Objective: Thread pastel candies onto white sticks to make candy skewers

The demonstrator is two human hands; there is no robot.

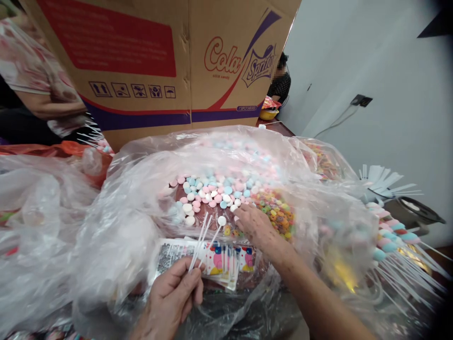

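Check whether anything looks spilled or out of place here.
Possibly: a few ring-shaped pieces lie loose, left of the multicolored heap. They look strayed, though the right hand hides whether they connect.

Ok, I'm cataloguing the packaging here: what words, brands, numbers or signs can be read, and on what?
"Cola": tall brown cardboard box, red outlined lettering.
"stick candy": same box, under "Cola".
"Sprit...": same box, purple lettering; ending unclear.
Five framed handling signs, including upward arrows and an umbrella: same box.
Too small or blurred to read: lines on the box's red panel, its purple oval label, print on flat white packets.
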